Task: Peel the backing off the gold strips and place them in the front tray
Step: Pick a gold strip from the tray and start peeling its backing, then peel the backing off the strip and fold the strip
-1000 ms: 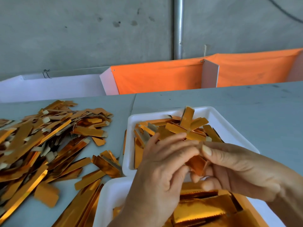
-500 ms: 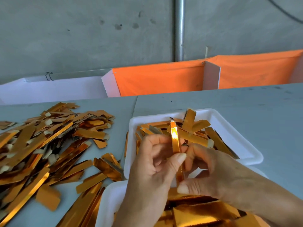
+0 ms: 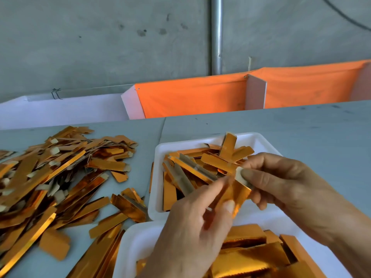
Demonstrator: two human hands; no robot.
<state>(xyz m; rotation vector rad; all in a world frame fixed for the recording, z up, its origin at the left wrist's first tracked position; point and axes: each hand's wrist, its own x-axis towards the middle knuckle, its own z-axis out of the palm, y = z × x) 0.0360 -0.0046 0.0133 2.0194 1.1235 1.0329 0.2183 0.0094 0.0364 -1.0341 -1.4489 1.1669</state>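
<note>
A: Head view: where's the gold strip (image 3: 232, 194)?

B: I see it pinched between left hand (image 3: 192, 233) and right hand (image 3: 281, 185), just above the front tray (image 3: 160, 197).

A: Progress?

B: I judge mid-peel; that tray's part filled, and the pile (image 3: 50, 177) on the desk (image 3: 301, 133) remains.

One gold strip (image 3: 233, 194), shiny foil, is held tilted above the gap between two white trays, a pale tab at its upper end. The far tray (image 3: 158, 177) holds crossed gold strips, some showing grey backing. The near tray (image 3: 130, 245) holds wider foil pieces. A loose pile (image 3: 50, 177) covers the worktop at left.
</note>
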